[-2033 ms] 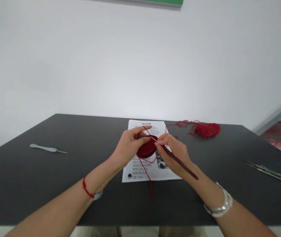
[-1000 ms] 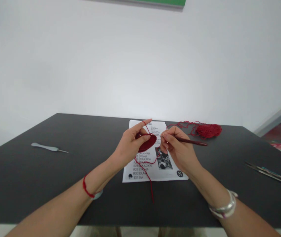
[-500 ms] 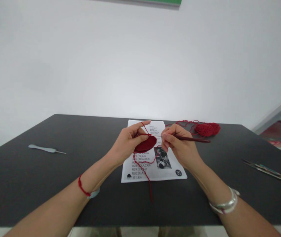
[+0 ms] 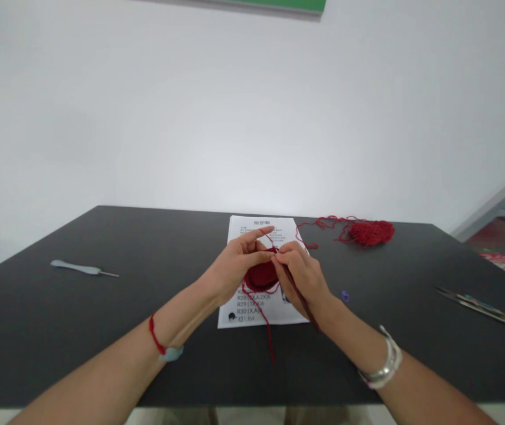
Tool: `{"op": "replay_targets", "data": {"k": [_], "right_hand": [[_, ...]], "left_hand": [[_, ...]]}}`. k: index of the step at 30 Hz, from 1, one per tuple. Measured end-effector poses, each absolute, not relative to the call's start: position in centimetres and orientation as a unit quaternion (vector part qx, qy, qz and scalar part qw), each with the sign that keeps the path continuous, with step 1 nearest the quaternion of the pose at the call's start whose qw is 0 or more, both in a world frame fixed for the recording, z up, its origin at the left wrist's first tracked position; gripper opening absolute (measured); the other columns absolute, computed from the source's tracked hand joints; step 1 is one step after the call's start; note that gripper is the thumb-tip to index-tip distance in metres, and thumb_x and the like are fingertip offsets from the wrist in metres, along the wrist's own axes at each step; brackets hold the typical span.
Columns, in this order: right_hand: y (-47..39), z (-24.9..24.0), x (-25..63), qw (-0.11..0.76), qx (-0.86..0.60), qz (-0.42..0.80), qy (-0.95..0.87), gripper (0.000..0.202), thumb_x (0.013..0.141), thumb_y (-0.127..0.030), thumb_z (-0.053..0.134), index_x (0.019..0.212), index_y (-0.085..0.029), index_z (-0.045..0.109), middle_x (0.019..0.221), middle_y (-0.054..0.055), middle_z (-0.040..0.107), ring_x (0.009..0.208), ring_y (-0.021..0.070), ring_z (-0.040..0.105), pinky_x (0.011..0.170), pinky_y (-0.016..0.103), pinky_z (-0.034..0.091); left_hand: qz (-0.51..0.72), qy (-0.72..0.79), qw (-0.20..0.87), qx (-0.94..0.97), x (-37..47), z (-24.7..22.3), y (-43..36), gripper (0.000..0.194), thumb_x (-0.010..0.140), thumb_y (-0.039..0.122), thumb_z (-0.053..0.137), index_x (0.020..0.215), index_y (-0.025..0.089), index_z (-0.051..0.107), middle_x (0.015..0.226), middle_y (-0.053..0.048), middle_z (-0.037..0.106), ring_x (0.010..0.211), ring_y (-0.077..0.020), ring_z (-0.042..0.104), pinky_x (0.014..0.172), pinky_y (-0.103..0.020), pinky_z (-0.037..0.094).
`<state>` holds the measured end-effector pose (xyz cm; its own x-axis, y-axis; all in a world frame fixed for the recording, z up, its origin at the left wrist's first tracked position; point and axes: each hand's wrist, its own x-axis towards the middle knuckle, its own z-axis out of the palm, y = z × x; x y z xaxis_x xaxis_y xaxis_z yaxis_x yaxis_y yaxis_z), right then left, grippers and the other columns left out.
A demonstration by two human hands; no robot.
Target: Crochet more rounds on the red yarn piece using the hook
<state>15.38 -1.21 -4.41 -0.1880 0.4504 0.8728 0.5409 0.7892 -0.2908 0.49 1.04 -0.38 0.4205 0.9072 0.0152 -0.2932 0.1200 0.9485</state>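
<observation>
A round dark red crochet piece is pinched at its upper edge by my left hand, whose index finger stretches out with red yarn running over it. My right hand grips a brown-handled crochet hook slanting down toward the wrist. The hook's tip is hidden between the fingers, at the edge of the crochet piece. From the piece a loose red yarn tail trails down across the printed sheet beneath my hands.
A red yarn ball lies at the back right, its strand leading toward my hands. To the right are a small purple stitch marker and metal scissors. A grey-handled hook tool rests on the black table at left.
My right hand has moved left against the crochet piece, and the hook has swung from nearly level to steeply slanted. The piece has shifted slightly down. The purple marker now shows.
</observation>
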Motion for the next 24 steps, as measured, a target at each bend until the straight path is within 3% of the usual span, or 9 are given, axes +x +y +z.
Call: {"op": "replay_targets", "data": {"k": [2,4,8,11,13,24], "right_hand": [[-1.2,-4.4,15.5,0.519,-0.306,-0.122,-0.788,0.014,0.087,-0.009,0.049,0.083,-0.023,0.048,0.077,0.002,0.053,0.068,0.015,0.051,0.058,0.026,0.043],[-1.2,-4.2,15.6,0.53,-0.276,-0.117,-0.794,0.015,0.087,-0.008,0.05,0.085,-0.023,0.049,0.078,0.002,0.053,0.069,0.0146,0.052,0.059,0.026,0.044],[-1.1,-3.4,15.6,0.608,-0.272,0.13,-0.735,0.013,0.086,-0.011,0.053,0.083,-0.023,0.049,0.079,0.0,0.054,0.064,0.011,0.051,0.055,0.023,0.044],[-0.8,-3.0,16.0,0.623,-0.268,0.346,-0.649,0.013,0.083,-0.016,0.059,0.077,-0.021,0.05,0.076,-0.003,0.053,0.05,0.0072,0.045,0.044,0.022,0.036],[-0.6,-2.8,16.4,0.622,-0.242,0.425,-0.612,0.014,0.081,-0.017,0.063,0.075,-0.021,0.051,0.075,-0.004,0.053,0.045,0.0055,0.043,0.04,0.021,0.033],[-0.9,-1.4,18.0,0.565,-0.217,0.536,-0.588,0.016,0.073,-0.015,0.072,0.068,-0.018,0.057,0.07,-0.003,0.058,0.044,0.0045,0.046,0.039,0.02,0.031]], "left_hand": [[0.432,0.307,0.709,0.465,0.5,-0.3,1.1,0.051,0.063,0.009,0.074,0.113,0.013,0.065,0.058,0.006,0.055,0.053,-0.0049,0.047,0.054,-0.018,0.035],[0.412,0.304,0.739,0.438,0.2,-0.1,1.2,0.046,0.063,0.007,0.073,0.108,0.014,0.068,0.062,0.003,0.06,0.055,-0.0061,0.052,0.057,-0.018,0.04],[0.381,0.305,0.768,0.415,-0.5,0.2,1.5,0.044,0.065,0.003,0.067,0.107,0.015,0.069,0.077,-0.003,0.069,0.063,-0.0103,0.062,0.063,-0.021,0.048],[0.387,0.311,0.758,0.424,-1.0,0.4,1.7,0.044,0.066,0.0,0.064,0.107,0.015,0.068,0.072,-0.003,0.069,0.058,-0.009,0.061,0.058,-0.019,0.047],[0.385,0.307,0.757,0.429,-1.3,0.5,1.8,0.044,0.066,0.0,0.063,0.107,0.014,0.068,0.069,-0.002,0.068,0.056,-0.0086,0.06,0.056,-0.018,0.046],[0.312,0.286,0.771,0.475,-2.3,0.0,2.4,0.044,0.06,0.004,0.071,0.103,0.013,0.071,0.071,-0.002,0.065,0.057,-0.0079,0.055,0.054,-0.019,0.041]]}}
